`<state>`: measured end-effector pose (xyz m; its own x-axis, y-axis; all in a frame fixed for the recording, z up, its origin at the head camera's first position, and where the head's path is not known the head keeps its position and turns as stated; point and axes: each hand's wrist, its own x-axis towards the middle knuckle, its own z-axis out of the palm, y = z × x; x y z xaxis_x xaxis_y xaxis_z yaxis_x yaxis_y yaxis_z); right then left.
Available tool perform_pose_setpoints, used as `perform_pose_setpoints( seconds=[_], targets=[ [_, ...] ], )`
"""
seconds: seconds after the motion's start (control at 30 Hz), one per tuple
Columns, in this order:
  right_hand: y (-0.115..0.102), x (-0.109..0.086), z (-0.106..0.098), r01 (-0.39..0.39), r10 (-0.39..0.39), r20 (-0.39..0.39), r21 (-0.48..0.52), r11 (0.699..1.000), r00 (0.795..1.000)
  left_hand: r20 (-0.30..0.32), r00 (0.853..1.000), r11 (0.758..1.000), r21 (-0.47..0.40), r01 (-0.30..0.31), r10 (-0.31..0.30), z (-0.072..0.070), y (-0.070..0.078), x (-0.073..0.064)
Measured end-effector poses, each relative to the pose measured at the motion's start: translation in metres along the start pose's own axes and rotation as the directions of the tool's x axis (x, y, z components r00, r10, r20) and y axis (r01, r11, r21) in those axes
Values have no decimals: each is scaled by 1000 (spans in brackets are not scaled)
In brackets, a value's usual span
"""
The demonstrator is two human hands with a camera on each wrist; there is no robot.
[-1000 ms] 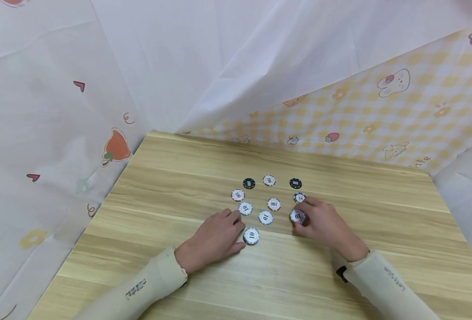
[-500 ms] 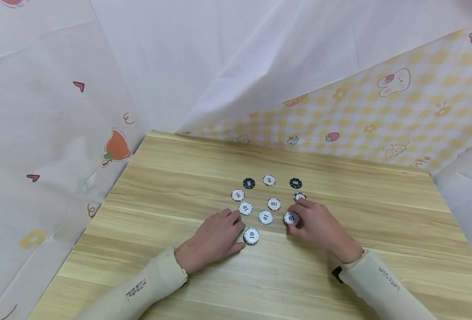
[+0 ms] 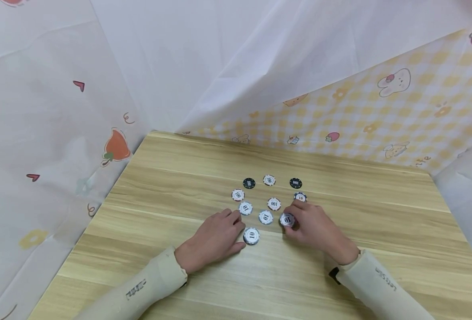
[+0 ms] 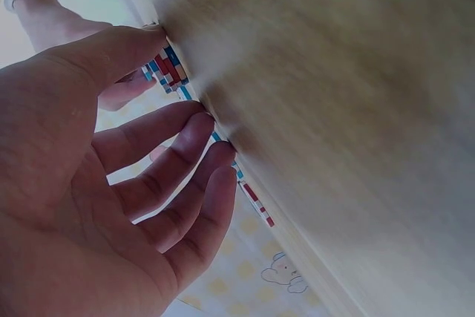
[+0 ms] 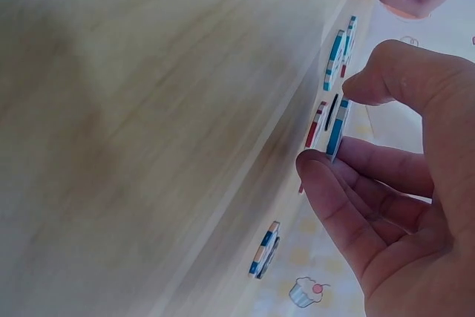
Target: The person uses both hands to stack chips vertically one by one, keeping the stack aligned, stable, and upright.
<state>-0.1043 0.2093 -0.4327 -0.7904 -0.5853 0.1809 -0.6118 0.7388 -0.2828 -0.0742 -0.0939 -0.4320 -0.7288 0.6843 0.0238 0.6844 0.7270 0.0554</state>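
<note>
My right hand (image 3: 317, 229) pinches a blue-and-white poker chip (image 3: 287, 220) marked 10 between thumb and fingers. In the right wrist view this chip (image 5: 338, 130) is held on edge-on view, raised slightly off the wood. My left hand (image 3: 213, 240) rests on the table with loosely bent fingers, beside a short stack of poker chips (image 3: 252, 236) topped by a 10. Mixed red, blue and white edges show on that stack (image 4: 167, 70) in the left wrist view, close to the thumb. Between the hands lies a light-blue chip (image 3: 265, 217) marked 10.
Beyond the hands, several single chips lie flat: a light-blue 10 (image 3: 245, 208), a red-edged 100 (image 3: 274, 204), a dark-blue 10 (image 3: 300, 197) and black 100s, one at the right (image 3: 296, 183). The wooden table (image 3: 171, 178) ends at patterned cloth walls (image 3: 364, 106).
My right hand has moved left with the blue-and-white chip, uncovering more of the dark-blue chip behind it. My left hand and the stack have stayed in place.
</note>
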Motion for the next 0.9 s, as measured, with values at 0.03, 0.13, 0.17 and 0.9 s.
perform_pose_setpoints(
  seconds=[0.03, 0.13, 0.17, 0.9],
  targets=[
    [-1, 0, 0, 1, -1, 1, 0, 1000, 1000, 1, 1000, 1000, 0, 0, 0, 0, 0, 0],
    [-2, 2, 1, 7, -7, 0, -3, 1000, 1000, 0, 1000, 1000, 0, -1, 1, -1, 0, 0],
    [-2, 2, 2, 10, -10, -2, -3, 1000, 1000, 1, 1000, 1000, -1, -1, 1, -1, 0, 0],
    [-20, 12, 7, 120, -120, 0, 66, 991, 993, 14, 1000, 1000, -5, 5, -5, -4, 0, 0]
  ],
)
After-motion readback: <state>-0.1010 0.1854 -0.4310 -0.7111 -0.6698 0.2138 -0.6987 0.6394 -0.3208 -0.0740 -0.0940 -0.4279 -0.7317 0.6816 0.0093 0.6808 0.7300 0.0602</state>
